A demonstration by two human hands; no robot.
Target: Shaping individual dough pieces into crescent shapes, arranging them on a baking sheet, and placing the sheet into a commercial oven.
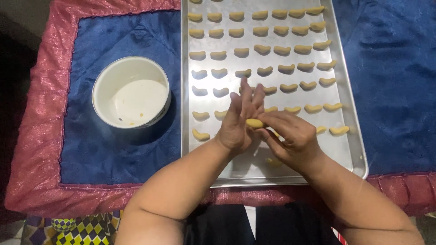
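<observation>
A small yellow dough piece [254, 123] sits between my two hands, above the near part of a metal baking tray [356, 149]. My left hand [238, 122] is held flat with fingers stretched out, its palm against the dough. My right hand [293, 136] presses the dough from the other side with its fingers. Several curved yellow dough pieces [281, 50] lie in rows on the tray. One more dough bit [272, 161] lies on the tray just below my right hand.
A white round bowl [131, 93], nearly empty with a few crumbs, stands left of the tray on a blue cloth [91, 149] with a shiny red border [32, 136]. The blue cloth continues to the right of the tray.
</observation>
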